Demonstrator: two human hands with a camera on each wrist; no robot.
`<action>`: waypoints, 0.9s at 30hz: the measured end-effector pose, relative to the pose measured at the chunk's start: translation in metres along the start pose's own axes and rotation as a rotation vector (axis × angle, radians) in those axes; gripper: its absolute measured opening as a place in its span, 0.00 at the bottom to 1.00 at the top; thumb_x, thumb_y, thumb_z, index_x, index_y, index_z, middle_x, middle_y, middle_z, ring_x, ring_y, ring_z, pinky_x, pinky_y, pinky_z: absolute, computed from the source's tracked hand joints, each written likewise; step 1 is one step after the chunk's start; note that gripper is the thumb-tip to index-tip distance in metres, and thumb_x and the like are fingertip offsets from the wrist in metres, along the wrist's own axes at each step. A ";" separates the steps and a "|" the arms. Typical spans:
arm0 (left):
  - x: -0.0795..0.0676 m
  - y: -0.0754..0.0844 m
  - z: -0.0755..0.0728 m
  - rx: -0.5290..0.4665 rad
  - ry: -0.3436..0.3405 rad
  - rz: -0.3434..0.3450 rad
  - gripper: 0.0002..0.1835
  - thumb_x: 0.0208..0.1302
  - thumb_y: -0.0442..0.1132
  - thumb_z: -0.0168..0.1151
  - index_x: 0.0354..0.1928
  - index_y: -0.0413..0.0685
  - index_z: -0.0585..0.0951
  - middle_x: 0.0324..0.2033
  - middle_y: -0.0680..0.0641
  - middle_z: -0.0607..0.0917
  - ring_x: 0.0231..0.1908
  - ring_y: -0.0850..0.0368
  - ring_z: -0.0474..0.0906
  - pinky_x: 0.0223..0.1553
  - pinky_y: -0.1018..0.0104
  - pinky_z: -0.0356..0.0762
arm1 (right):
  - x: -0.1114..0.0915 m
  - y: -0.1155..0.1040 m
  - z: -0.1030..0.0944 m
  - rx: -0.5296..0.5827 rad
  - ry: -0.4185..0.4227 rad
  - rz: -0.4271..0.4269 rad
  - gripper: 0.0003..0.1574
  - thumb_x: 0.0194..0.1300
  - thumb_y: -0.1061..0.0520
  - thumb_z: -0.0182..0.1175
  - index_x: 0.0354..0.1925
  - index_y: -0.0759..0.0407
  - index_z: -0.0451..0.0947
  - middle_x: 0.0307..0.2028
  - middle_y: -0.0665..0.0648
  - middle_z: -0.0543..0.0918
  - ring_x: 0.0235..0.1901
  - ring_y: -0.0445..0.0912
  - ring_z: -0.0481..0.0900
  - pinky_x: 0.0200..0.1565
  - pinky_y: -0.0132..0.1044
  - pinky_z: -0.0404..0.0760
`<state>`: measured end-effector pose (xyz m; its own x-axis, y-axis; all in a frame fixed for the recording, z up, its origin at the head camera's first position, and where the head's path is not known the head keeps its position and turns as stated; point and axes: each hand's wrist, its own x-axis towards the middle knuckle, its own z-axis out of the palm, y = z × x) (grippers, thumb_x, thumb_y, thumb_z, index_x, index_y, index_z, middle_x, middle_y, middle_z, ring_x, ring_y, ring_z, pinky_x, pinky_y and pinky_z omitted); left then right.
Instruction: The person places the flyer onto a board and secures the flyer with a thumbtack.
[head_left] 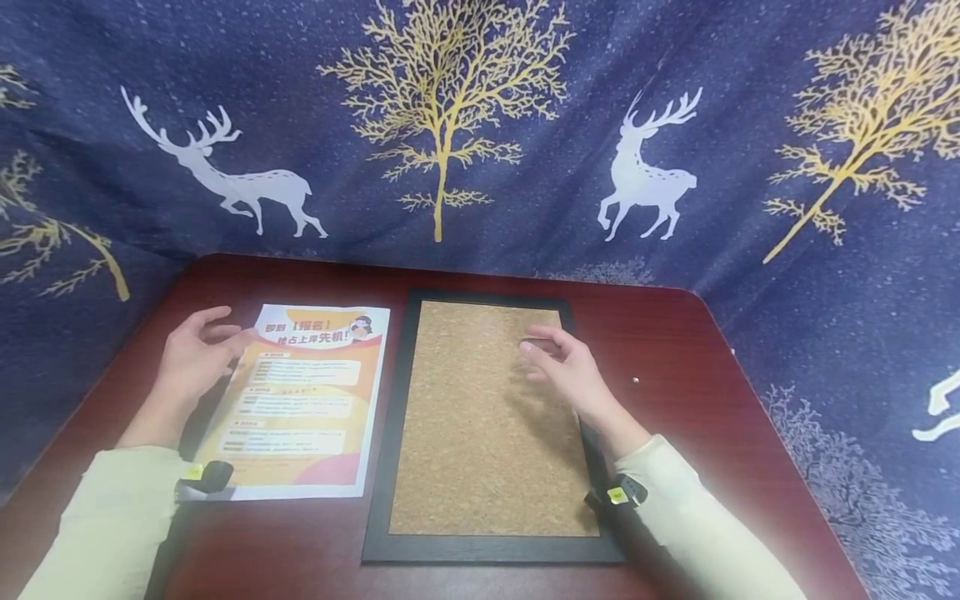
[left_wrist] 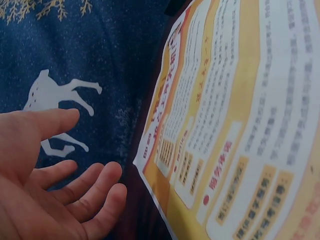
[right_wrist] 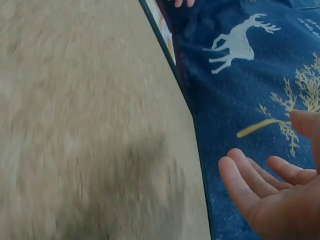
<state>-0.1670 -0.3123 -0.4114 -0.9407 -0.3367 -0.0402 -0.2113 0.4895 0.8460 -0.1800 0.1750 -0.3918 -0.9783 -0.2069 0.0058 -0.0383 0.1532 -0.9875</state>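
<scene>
A printed poster [head_left: 300,400] in orange, yellow and white lies flat on the table, to the left of a cork board [head_left: 487,417] with a dark frame. My left hand [head_left: 201,350] hovers at the poster's upper left edge, fingers loosely bent. In the left wrist view that hand [left_wrist: 65,185] has nothing between its thumb and fingers, and the poster [left_wrist: 225,125] is beside it. Over the upper right of the cork my right hand [head_left: 566,371] casts a shadow. Seen from the right wrist, this hand [right_wrist: 280,190] holds nothing, its fingers spread apart.
Right of the board, a tiny whitish object [head_left: 635,380] lies on the dark red table [head_left: 690,417]. A blue cloth [head_left: 510,225] with white deer and golden trees hangs behind the table and along its sides. Both wrists wear a dark strapped device.
</scene>
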 end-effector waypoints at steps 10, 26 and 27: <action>0.003 -0.007 -0.007 0.025 -0.029 -0.080 0.43 0.67 0.49 0.66 0.75 0.34 0.59 0.58 0.27 0.77 0.33 0.58 0.82 0.28 0.69 0.81 | 0.005 -0.004 0.022 0.103 -0.087 0.066 0.29 0.74 0.58 0.58 0.68 0.68 0.67 0.59 0.77 0.75 0.52 0.67 0.81 0.49 0.57 0.83; 0.011 -0.019 -0.008 0.111 -0.045 -0.132 0.41 0.65 0.49 0.67 0.71 0.30 0.64 0.54 0.26 0.79 0.32 0.53 0.82 0.25 0.66 0.79 | 0.010 0.001 0.054 0.250 -0.180 0.188 0.35 0.73 0.57 0.58 0.71 0.70 0.61 0.56 0.73 0.79 0.52 0.63 0.83 0.42 0.47 0.87; 0.011 -0.019 -0.008 0.116 -0.048 -0.135 0.41 0.65 0.49 0.67 0.71 0.30 0.64 0.54 0.26 0.79 0.33 0.51 0.82 0.26 0.66 0.79 | 0.011 0.001 0.055 0.256 -0.184 0.192 0.35 0.73 0.57 0.58 0.71 0.70 0.61 0.56 0.73 0.80 0.51 0.62 0.83 0.42 0.47 0.87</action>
<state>-0.1709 -0.3315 -0.4233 -0.9130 -0.3676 -0.1768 -0.3627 0.5331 0.7644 -0.1792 0.1198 -0.4014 -0.9089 -0.3719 -0.1887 0.2170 -0.0355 -0.9755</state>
